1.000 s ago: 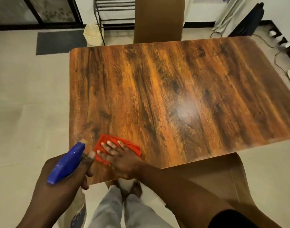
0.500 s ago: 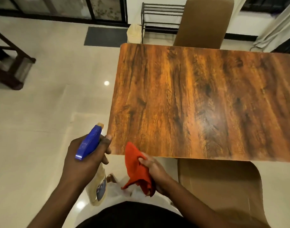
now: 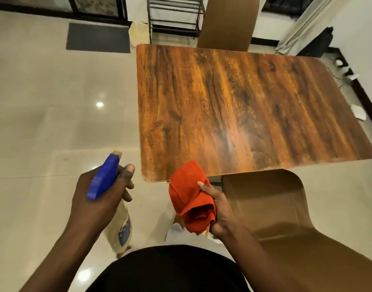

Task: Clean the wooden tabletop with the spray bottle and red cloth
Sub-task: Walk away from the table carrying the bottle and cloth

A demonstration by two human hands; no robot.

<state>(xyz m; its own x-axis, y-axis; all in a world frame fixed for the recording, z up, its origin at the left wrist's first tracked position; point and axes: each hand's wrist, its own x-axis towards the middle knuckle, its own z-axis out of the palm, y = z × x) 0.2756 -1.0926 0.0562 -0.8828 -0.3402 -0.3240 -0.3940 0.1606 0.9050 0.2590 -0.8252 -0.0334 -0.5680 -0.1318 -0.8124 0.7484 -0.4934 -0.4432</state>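
The wooden tabletop (image 3: 239,106) fills the upper right, its near left corner just beyond my hands. My left hand (image 3: 100,197) grips the spray bottle (image 3: 106,180), whose blue trigger head points up and away; its pale body hangs below my fist. My right hand (image 3: 216,205) holds the bunched red cloth (image 3: 189,199) off the table, in front of the near edge. A hazy light patch shows on the wood near that edge.
A tan chair (image 3: 271,209) stands tucked at the near side, right of my right hand. Another tan chair (image 3: 227,24) stands at the far side. Shiny tiled floor (image 3: 54,114) stretches left, with a dark mat (image 3: 97,37) and a metal rack (image 3: 174,15) beyond.
A second ago my right hand pressed the cloth flat on the near left corner. It has since lifted the cloth off the table and bunched it. My view has pulled back.
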